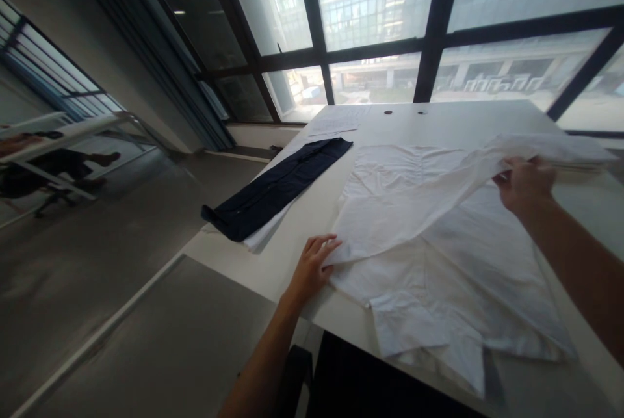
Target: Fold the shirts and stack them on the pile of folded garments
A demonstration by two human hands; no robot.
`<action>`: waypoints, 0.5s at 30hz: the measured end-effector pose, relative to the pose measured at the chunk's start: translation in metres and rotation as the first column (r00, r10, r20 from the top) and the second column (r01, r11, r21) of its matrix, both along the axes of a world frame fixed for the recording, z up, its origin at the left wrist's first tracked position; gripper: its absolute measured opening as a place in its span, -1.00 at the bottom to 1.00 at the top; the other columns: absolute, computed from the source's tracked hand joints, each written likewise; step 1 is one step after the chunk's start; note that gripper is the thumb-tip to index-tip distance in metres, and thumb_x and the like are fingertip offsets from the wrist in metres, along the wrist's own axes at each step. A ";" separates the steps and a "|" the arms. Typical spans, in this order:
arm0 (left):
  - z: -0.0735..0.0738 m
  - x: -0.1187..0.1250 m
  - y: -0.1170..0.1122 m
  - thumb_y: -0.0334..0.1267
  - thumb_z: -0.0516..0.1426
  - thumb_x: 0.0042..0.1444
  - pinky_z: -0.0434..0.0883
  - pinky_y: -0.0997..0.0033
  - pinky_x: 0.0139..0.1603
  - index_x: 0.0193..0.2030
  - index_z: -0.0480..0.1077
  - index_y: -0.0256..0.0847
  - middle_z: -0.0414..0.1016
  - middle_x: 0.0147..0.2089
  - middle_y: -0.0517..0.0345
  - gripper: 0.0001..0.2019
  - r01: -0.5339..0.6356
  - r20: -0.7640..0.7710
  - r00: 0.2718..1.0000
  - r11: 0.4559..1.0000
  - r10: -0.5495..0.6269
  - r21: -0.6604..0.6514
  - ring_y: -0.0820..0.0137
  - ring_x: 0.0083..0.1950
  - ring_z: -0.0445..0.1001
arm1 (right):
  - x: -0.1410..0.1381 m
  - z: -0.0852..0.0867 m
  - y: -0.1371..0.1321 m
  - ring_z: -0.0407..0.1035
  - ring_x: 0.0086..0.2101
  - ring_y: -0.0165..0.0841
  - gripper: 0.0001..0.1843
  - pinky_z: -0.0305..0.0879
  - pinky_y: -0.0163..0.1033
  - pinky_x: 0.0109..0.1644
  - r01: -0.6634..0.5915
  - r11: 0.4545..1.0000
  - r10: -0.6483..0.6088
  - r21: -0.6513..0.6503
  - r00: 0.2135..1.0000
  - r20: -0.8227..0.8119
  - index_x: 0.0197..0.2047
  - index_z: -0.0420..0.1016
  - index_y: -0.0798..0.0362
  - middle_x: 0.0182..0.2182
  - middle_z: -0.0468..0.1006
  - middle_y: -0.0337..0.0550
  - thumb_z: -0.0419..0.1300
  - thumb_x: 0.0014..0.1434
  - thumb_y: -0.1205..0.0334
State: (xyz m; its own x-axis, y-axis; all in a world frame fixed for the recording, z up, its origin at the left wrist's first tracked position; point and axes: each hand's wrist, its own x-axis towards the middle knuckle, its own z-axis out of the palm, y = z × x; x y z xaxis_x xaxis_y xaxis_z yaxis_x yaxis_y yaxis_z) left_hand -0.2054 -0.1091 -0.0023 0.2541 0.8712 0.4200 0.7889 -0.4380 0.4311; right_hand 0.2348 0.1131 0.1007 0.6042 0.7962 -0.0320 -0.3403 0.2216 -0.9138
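Left hand (311, 270): fingers pinch white garment (390, 220)
Right hand (529, 182): fingers grip it, seemingly for tautness
Navy garment (279, 189): folded alongside

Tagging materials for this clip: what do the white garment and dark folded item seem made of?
White garment: thin, matte cloth, perhaps cotton, judging by fine creases and soft drape. Dark folded item: probably fabric, matte, with soft folds; fibre unclear.

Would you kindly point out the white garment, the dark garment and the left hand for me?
White garment (414, 213): head view, on the fabric stretched between the hands.
Dark garment (277, 194): head view, on the middle of its upper side.
Left hand (309, 270): head view, on its back.
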 end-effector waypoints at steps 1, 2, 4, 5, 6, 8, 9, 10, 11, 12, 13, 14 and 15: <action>0.000 0.000 0.000 -0.70 0.12 -0.04 0.39 -0.07 0.34 0.34 0.36 0.01 0.42 0.31 0.06 -0.19 0.011 -0.012 1.000 1.000 -0.011 -0.008 0.15 0.32 0.29 | -0.001 0.008 0.000 0.43 -0.43 -0.48 -0.73 0.41 -0.33 -0.34 0.013 0.998 -0.013 0.061 1.000 0.005 -0.39 0.45 0.03 -0.44 0.48 -0.35 0.17 -0.08 0.61; 0.000 0.001 0.000 -0.71 0.11 -0.05 0.38 -0.07 0.34 0.35 0.36 0.02 0.42 0.32 0.07 -0.18 0.023 -0.024 0.999 1.000 -0.023 -0.018 0.15 0.32 0.29 | -0.003 0.016 0.000 0.44 -0.42 -0.47 -0.73 0.42 -0.32 -0.32 0.021 0.990 -0.023 0.140 1.000 0.013 -0.41 0.45 0.04 -0.45 0.47 -0.34 0.15 -0.09 0.62; 0.000 0.001 -0.002 -0.72 0.10 -0.04 0.35 -0.07 0.35 0.35 0.36 0.03 0.42 0.32 0.09 -0.18 0.050 -0.047 0.998 0.998 -0.052 -0.039 0.15 0.32 0.29 | -0.006 0.031 -0.002 0.48 -0.38 -0.45 -0.73 0.44 -0.31 -0.28 0.026 0.955 -0.039 0.296 0.998 0.039 -0.44 0.44 0.06 -0.45 0.48 -0.31 0.13 -0.11 0.62; 0.001 0.002 -0.004 -0.71 0.10 -0.01 0.34 -0.07 0.36 0.34 0.37 0.03 0.43 0.32 0.09 -0.21 0.064 -0.056 0.996 0.997 -0.067 -0.049 0.15 0.31 0.29 | -0.007 0.038 -0.002 0.49 -0.37 -0.44 -0.73 0.45 -0.30 -0.26 0.024 0.936 -0.045 0.350 0.998 0.051 -0.45 0.45 0.06 -0.44 0.49 -0.30 0.13 -0.12 0.62; 0.003 0.002 -0.006 -0.67 0.12 0.03 0.32 -0.07 0.36 0.33 0.38 0.03 0.43 0.32 0.08 -0.25 0.080 -0.061 0.995 0.995 -0.083 -0.058 0.14 0.31 0.30 | -0.009 0.044 -0.002 0.49 -0.36 -0.44 -0.74 0.46 -0.29 -0.25 0.021 0.923 -0.048 0.384 0.997 0.061 -0.44 0.45 0.07 -0.42 0.50 -0.28 0.13 -0.12 0.62; 0.009 0.001 -0.009 -0.52 0.20 0.14 0.29 -0.09 0.37 0.33 0.39 0.03 0.43 0.33 0.05 -0.38 0.123 -0.048 0.991 0.989 -0.127 -0.079 0.12 0.31 0.31 | -0.011 0.052 -0.001 0.49 -0.36 -0.42 -0.75 0.46 -0.29 -0.27 0.004 0.917 -0.037 0.399 0.996 0.075 -0.42 0.47 0.08 -0.41 0.50 -0.27 0.14 -0.13 0.60; 0.014 -0.001 -0.008 -0.41 0.23 0.19 0.28 -0.09 0.38 0.34 0.38 0.02 0.42 0.34 0.03 -0.43 0.145 -0.020 0.989 0.985 -0.147 -0.089 0.11 0.32 0.31 | -0.013 0.055 -0.001 0.49 -0.35 -0.42 -0.76 0.46 -0.29 -0.28 -0.013 0.921 -0.021 0.389 0.996 0.083 -0.41 0.47 0.09 -0.41 0.50 -0.26 0.15 -0.13 0.59; 0.019 -0.002 -0.006 -0.32 0.23 0.25 0.29 -0.06 0.37 0.34 0.38 0.01 0.43 0.33 0.01 -0.48 0.157 0.023 0.988 0.983 -0.155 -0.090 0.12 0.32 0.32 | -0.015 0.057 0.000 0.48 -0.36 -0.41 -0.77 0.46 -0.28 -0.29 -0.033 0.928 -0.001 0.370 0.996 0.092 -0.41 0.48 0.09 -0.41 0.51 -0.26 0.16 -0.13 0.58; 0.024 -0.005 0.000 -0.25 0.20 0.30 0.33 -0.01 0.34 0.34 0.39 -0.01 0.45 0.31 0.00 -0.53 0.151 0.076 0.987 0.985 -0.144 -0.083 0.14 0.30 0.36 | -0.018 0.059 -0.001 0.47 -0.37 -0.41 -0.77 0.46 -0.28 -0.30 -0.055 0.937 0.020 0.345 0.995 0.103 -0.40 0.48 0.09 -0.41 0.51 -0.26 0.17 -0.13 0.57; 0.030 -0.007 0.010 -0.21 0.16 0.34 0.39 0.06 0.28 0.32 0.41 -0.03 0.48 0.28 -0.01 -0.58 0.123 0.132 0.985 0.990 -0.113 -0.072 0.19 0.25 0.41 | -0.021 0.059 -0.001 0.45 -0.38 -0.42 -0.78 0.46 -0.28 -0.31 -0.072 0.946 0.038 0.316 0.993 0.114 -0.40 0.48 0.09 -0.41 0.52 -0.26 0.17 -0.12 0.55; 0.036 -0.009 0.023 -0.22 0.11 0.37 0.45 0.15 0.19 0.27 0.44 -0.06 0.52 0.22 -0.01 -0.64 0.072 0.182 0.981 0.996 -0.061 -0.052 0.23 0.16 0.47 | -0.025 0.060 -0.002 0.43 -0.40 -0.44 -0.79 0.46 -0.28 -0.32 -0.086 0.954 0.051 0.285 0.990 0.128 -0.38 0.48 0.09 -0.41 0.52 -0.28 0.17 -0.11 0.54; 0.040 -0.010 0.040 -0.22 0.09 0.38 0.50 0.25 0.05 0.22 0.47 -0.09 0.55 0.18 0.00 -0.67 0.011 0.213 0.977 0.999 -0.001 -0.047 0.29 0.02 0.52 | -0.028 0.061 -0.004 0.40 -0.42 -0.46 -0.79 0.46 -0.29 -0.32 -0.098 0.962 0.062 0.257 0.988 0.144 -0.37 0.48 0.08 -0.41 0.52 -0.29 0.17 -0.09 0.54; 0.044 -0.011 0.059 -0.24 0.09 0.37 0.50 0.31 -0.05 0.19 0.49 -0.12 0.56 0.15 0.01 -0.68 -0.031 0.223 0.974 0.998 0.043 -0.057 0.34 -0.09 0.53 | -0.032 0.061 -0.005 0.38 -0.44 -0.48 -0.78 0.45 -0.30 -0.33 -0.106 0.967 0.071 0.231 0.985 0.158 -0.35 0.48 0.08 -0.42 0.51 -0.30 0.17 -0.07 0.53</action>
State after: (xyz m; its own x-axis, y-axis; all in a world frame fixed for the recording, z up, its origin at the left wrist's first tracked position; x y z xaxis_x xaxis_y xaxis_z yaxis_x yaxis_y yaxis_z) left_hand -0.2162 -0.0500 0.0413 0.1266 0.9008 0.4153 0.6849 -0.3822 0.6203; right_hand 0.2024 0.1081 0.1617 0.5147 0.8204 0.2490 -0.2341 0.4138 -0.8798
